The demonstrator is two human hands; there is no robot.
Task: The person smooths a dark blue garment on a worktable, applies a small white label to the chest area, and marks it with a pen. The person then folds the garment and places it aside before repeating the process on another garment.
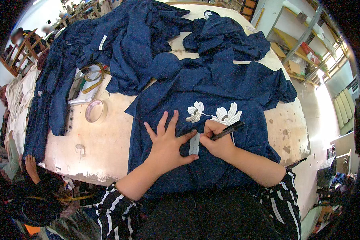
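Note:
A dark blue garment with white embroidered flowers lies spread on the table in front of me. My left hand rests flat on it, fingers spread; its index finger and thumb touch the two ends of a small pale strip, which looks like a label. Just right of that strip, my right hand is closed around a black pen, whose back end points up and to the right. The pen's tip is hidden by my fingers, so I cannot tell whether it touches the strip.
More dark blue garments lie heaped across the table. Left of my hands are a roll of tape and a yellow tape ring. Another person's hand is at the left table edge. Shelves stand at the far right.

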